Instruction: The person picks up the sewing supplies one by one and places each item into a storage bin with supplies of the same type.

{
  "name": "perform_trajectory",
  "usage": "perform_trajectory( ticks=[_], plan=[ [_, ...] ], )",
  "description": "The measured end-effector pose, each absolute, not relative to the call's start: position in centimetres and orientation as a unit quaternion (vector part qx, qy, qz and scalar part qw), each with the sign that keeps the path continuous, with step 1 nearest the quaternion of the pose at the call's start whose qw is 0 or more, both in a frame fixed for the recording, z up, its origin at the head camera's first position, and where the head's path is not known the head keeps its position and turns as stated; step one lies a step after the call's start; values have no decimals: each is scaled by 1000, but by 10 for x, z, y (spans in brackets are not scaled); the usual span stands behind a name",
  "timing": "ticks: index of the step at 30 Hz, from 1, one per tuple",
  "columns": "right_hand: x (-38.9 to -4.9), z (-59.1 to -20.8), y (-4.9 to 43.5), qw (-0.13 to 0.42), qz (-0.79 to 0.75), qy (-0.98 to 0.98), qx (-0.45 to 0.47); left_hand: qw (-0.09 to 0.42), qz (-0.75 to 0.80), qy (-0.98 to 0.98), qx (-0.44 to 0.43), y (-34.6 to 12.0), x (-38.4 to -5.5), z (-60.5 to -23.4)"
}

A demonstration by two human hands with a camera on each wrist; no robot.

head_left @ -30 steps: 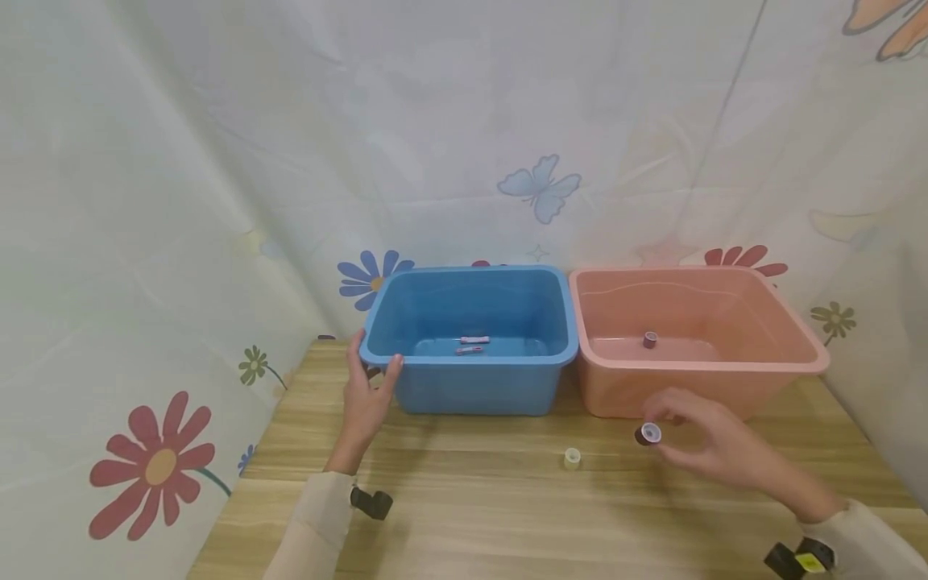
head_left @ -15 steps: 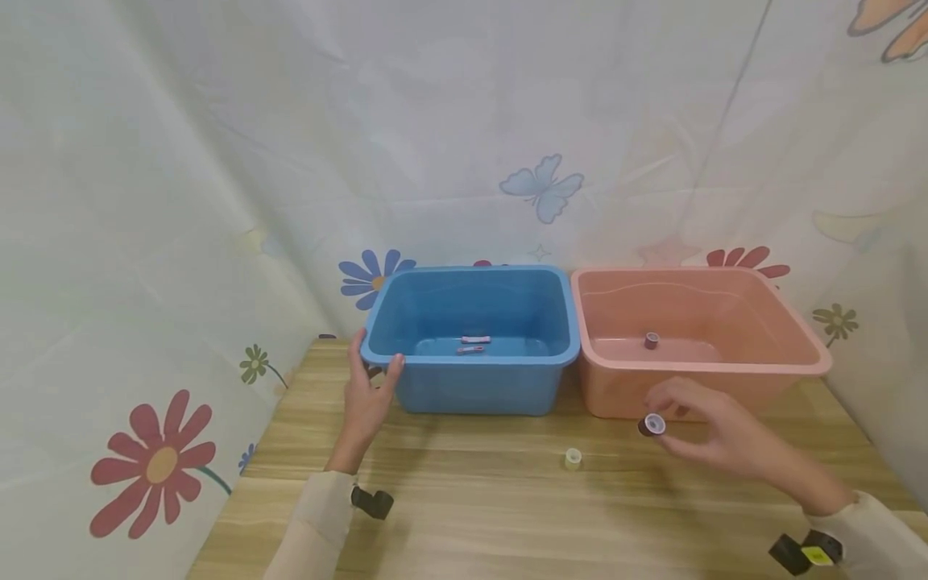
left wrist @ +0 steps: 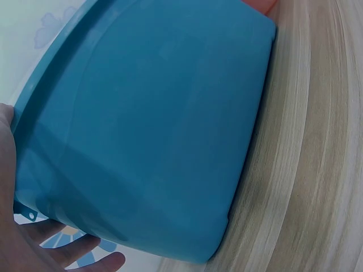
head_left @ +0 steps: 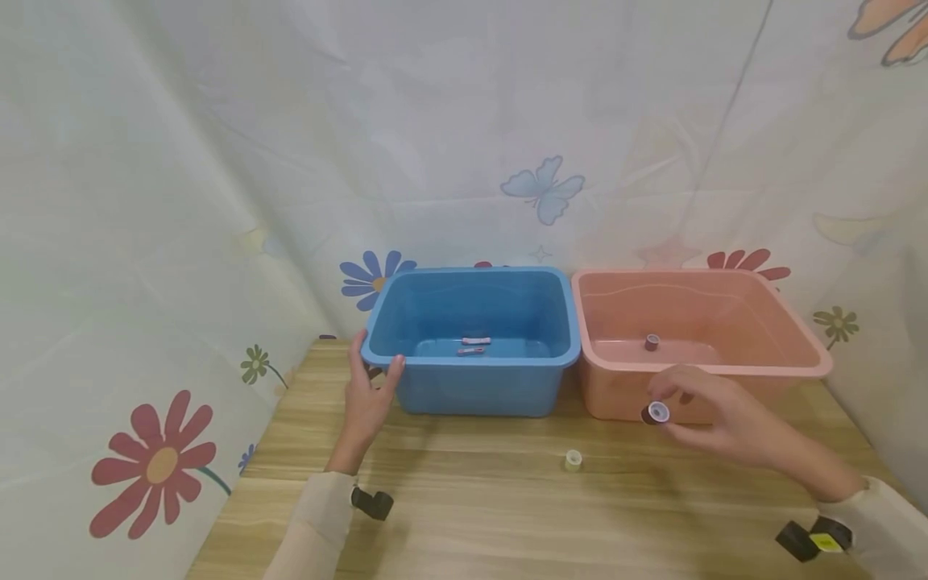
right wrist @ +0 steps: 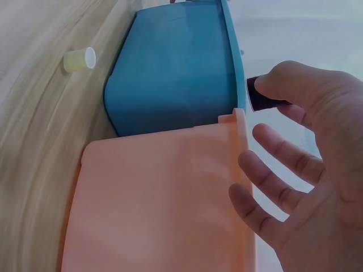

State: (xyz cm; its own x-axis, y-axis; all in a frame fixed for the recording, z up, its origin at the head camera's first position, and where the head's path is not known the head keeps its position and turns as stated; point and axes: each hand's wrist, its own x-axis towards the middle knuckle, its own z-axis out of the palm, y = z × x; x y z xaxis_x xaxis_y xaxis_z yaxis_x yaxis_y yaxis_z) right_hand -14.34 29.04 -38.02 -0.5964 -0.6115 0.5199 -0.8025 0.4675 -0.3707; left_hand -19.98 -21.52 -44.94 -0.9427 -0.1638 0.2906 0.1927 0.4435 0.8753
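My right hand (head_left: 718, 415) pinches a small dark spool (head_left: 656, 412) between thumb and fingers, in front of the pink tub (head_left: 696, 369). The spool's white end, with a hub in its middle, faces up in the head view. At the front left corner of the blue tub (head_left: 471, 387), my left hand (head_left: 368, 403) grips the rim; the left wrist view shows several of its fingers (left wrist: 74, 249) along the side. A pale yellow spool (head_left: 573, 461) stands on the wooden table. Another dark spool (head_left: 652, 342) sits inside the pink tub.
Two small pinkish items (head_left: 475, 341) lie on the blue tub's floor, their kind too small to tell. Both tubs stand side by side at the back of the wooden table (head_left: 464, 515). A patterned cloth (head_left: 449, 121) hangs behind them.
My right hand has risen slightly towards the pink tub's rim, carrying the dark spool with it. The left hand and both tubs stay where they were.
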Motion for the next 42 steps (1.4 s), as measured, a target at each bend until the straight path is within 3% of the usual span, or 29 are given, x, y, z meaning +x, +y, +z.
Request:
perform_trajectory(
  ticks=[22,42],
  plan=[
    [-151,-348,292,155,291,-846,420,169,-528,-832,-6,-215,-201,-449],
    [-177,-321,297,210,273,-815,467,167,-529,-832,-6,-215,-199,-447]
  ],
)
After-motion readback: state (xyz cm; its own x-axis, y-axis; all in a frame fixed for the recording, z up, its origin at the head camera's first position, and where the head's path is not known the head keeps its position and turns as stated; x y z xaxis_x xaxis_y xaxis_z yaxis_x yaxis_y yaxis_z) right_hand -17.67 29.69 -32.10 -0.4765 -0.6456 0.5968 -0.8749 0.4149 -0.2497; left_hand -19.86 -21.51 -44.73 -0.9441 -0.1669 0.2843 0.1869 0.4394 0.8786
